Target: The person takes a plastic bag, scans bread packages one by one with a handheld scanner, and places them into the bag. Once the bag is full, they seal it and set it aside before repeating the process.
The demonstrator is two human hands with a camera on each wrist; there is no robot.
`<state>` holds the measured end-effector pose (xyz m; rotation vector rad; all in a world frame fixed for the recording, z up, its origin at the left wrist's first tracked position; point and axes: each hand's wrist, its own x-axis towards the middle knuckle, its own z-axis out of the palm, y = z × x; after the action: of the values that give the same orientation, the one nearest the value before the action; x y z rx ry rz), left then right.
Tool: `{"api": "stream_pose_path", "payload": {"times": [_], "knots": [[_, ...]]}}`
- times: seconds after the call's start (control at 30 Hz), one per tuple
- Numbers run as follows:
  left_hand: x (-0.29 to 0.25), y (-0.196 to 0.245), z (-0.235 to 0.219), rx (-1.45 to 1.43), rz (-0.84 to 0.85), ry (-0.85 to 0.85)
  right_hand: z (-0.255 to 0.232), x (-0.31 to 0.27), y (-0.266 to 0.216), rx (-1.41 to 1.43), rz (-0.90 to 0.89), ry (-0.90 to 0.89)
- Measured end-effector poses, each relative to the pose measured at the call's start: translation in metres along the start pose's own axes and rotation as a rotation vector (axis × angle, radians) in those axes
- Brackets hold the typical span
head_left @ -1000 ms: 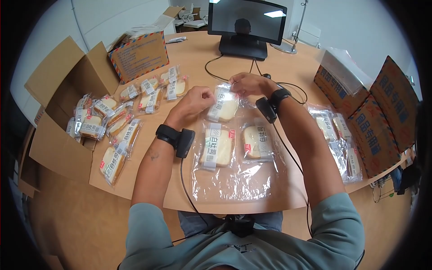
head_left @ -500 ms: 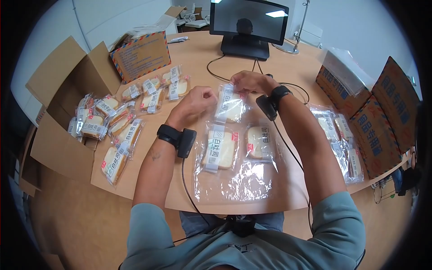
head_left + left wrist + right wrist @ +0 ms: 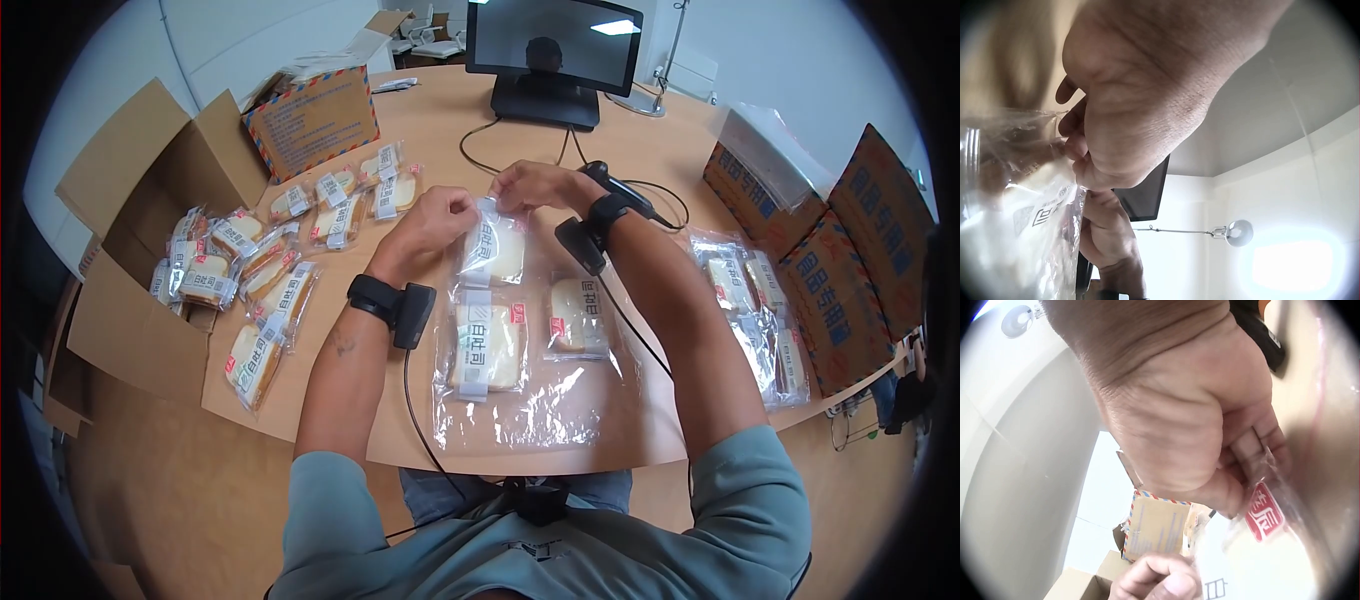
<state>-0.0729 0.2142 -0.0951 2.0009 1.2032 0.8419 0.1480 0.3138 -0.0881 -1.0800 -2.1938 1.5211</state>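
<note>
A large clear plastic bag point(image 3: 520, 415) lies on the table with two wrapped bread packets, a left one point(image 3: 487, 350) and a right one point(image 3: 578, 318), inside it. Farther up, toward the bag's far end, a third bread packet point(image 3: 492, 250) lies between the hands. My left hand point(image 3: 432, 222) is curled, and in the left wrist view its fingertips point(image 3: 1075, 147) pinch the edge of clear film. My right hand point(image 3: 535, 187) pinches the top corner of the third packet's wrapper, beside its red label point(image 3: 1264, 512). Its far fingers are partly hidden.
Several loose bread packets point(image 3: 340, 215) lie at left, beside an open carton point(image 3: 135, 240). Another box point(image 3: 312, 115) stands behind. At right are a filled clear bag point(image 3: 750, 310) and a printed carton point(image 3: 835, 290). A monitor point(image 3: 550, 50) and a black handheld device point(image 3: 630, 195) stand beyond.
The third packet and my right hand have shifted left and the packet slightly toward me. The left packet in the bag has slid nearer to me. My left hand has hardly moved.
</note>
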Motion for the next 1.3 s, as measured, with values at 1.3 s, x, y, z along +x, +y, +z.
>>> {"api": "stream_pose_path", "payload": {"times": [1.3], "knots": [[0.000, -0.014, 0.007, 0.198, 0.009, 0.091, 0.033, -0.029, -0.033, -0.477, -0.018, -0.087]]}}
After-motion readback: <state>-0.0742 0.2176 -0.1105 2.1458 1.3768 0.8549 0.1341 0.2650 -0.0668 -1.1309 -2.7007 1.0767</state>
